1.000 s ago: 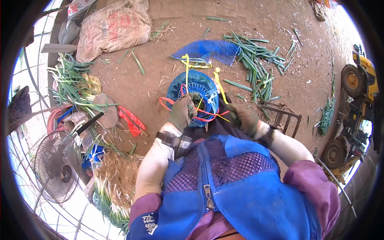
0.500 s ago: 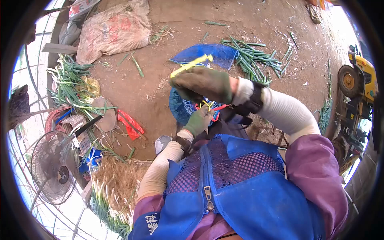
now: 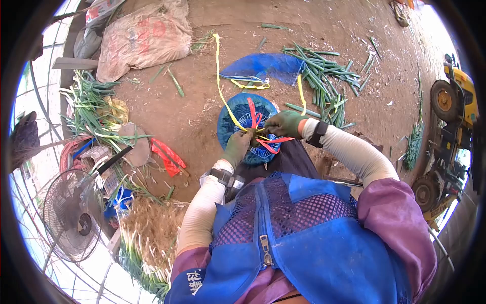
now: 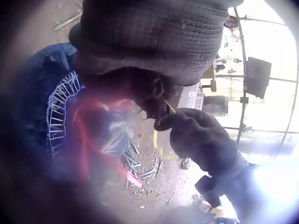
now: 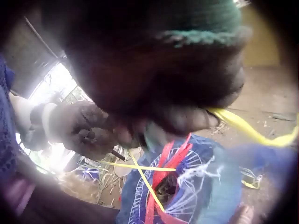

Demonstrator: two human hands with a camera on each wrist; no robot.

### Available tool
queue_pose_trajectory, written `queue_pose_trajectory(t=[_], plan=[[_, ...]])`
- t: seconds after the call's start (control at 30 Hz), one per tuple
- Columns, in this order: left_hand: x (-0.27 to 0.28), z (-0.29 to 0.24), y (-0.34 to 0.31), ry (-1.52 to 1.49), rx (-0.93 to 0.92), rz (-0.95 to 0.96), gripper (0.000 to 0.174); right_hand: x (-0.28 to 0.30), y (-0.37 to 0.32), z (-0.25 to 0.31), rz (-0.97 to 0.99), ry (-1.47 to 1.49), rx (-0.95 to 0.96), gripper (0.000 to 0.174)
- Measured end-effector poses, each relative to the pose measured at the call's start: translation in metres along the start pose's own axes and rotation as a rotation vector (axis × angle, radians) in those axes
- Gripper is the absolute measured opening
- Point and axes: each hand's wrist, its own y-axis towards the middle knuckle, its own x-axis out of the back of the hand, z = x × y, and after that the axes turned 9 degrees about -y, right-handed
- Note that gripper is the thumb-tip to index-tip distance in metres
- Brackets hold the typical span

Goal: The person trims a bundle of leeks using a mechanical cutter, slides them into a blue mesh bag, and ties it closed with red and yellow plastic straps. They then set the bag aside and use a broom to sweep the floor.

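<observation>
A blue mesh bag (image 3: 227, 121) stands below my hands, its white-stitched mouth drawn inward. Red plastic straps (image 3: 271, 146) loop over the mouth. A yellow plastic strap (image 3: 219, 71) runs down from the far left to my left hand (image 3: 236, 148), whose gloved fingers pinch it above the bag's centre. My right hand (image 3: 284, 123), also gloved, grips the yellow strap close beside the left fingertips. From that fist a yellow tail (image 5: 257, 136) sticks out in the right wrist view. Below the hands, yellow strands (image 5: 145, 182) cross over the mouth.
Flat blue netting (image 3: 263, 67) lies beyond the bag, beside a pile of cut green leaves (image 3: 324, 71). To the left are a red plastic piece (image 3: 168, 156), a standing fan (image 3: 72, 213) and bundled green onions (image 3: 147, 253). A yellow loader (image 3: 458, 101) stands far right.
My right hand swung left across the bag with the yellow strap, then came back to the right side. A yellow end now extends to the far left. My left hand stays over the bag.
</observation>
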Motion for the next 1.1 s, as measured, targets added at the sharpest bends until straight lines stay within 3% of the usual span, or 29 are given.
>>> queue_pose_trajectory(t=[0.07, 0.13, 0.2, 0.33, 0.37, 0.47, 0.5, 0.53, 0.6, 0.63, 0.73, 0.77, 0.8, 0.87, 0.93, 0.97, 1.07, 1.1], plan=[[0.007, -0.004, 0.006, 0.042, 0.021, 0.052, 0.029, 0.001, -0.012, -0.011, 0.004, 0.275, -0.116, 0.030], [0.009, -0.008, 0.011, 0.088, 0.044, 0.110, 0.028, -0.002, -0.016, -0.019, -0.041, 0.270, -0.115, 0.029], [0.005, -0.004, 0.017, 0.118, -0.049, 0.146, 0.026, 0.009, -0.025, -0.013, -0.082, 0.280, -0.155, 0.029], [0.005, -0.012, 0.024, 0.043, -0.064, 0.091, 0.022, 0.018, -0.024, 0.005, -1.006, -0.278, -0.048, 0.020], [0.003, -0.018, 0.023, 0.005, -0.024, 0.063, 0.022, 0.018, -0.026, 0.008, -1.035, -0.222, -0.070, 0.018], [0.010, -0.021, 0.023, -0.066, 0.093, 0.027, 0.022, -0.016, -0.026, 0.011, -0.642, 0.173, -0.105, 0.022], [0.020, -0.013, 0.034, -0.058, 0.120, 0.045, 0.022, -0.031, -0.018, 0.010, -0.512, 0.149, -0.120, 0.028], [0.025, -0.010, 0.040, -0.050, 0.145, 0.063, 0.022, -0.050, -0.007, 0.006, -0.511, 0.034, -0.117, 0.035], [0.023, -0.018, 0.040, 0.006, 0.134, 0.058, 0.022, -0.049, 0.002, 0.015, -0.253, 0.196, -0.109, 0.040], [0.023, -0.022, 0.039, 0.033, 0.129, 0.054, 0.023, -0.049, -0.001, 0.019, -0.309, 0.232, -0.108, 0.043], [0.011, -0.028, 0.032, 0.130, 0.021, 0.057, 0.026, -0.043, 0.007, 0.018, -0.576, 0.767, -0.187, 0.042], [0.010, -0.023, 0.036, 0.128, 0.011, 0.093, 0.027, -0.006, -0.003, 0.034, -0.344, 1.071, -0.343, 0.039], [0.010, -0.018, 0.042, 0.127, -0.003, 0.127, 0.027, -0.011, 0.005, 0.022, -0.276, 1.266, -0.345, 0.032], [0.009, -0.019, 0.044, 0.124, -0.004, 0.163, 0.028, -0.021, 0.012, -0.001, -0.435, 1.146, -0.131, 0.027], [0.009, -0.028, 0.036, 0.118, 0.024, 0.164, 0.030, -0.011, 0.006, -0.013, -0.560, 1.093, -0.060, 0.024], [0.017, -0.026, 0.036, 0.127, 0.054, 0.163, 0.031, -0.010, 0.006, -0.032, -0.603, 1.615, -0.180, 0.021], [0.033, -0.023, 0.039, 0.123, 0.126, 0.175, 0.033, 0.032, -0.037, -0.043, -0.762, 1.594, -0.268, 0.020], [0.024, -0.030, 0.037, 0.097, 0.129, 0.179, 0.034, 0.031, -0.037, -0.040, -0.827, 1.190, -0.139, 0.023]])
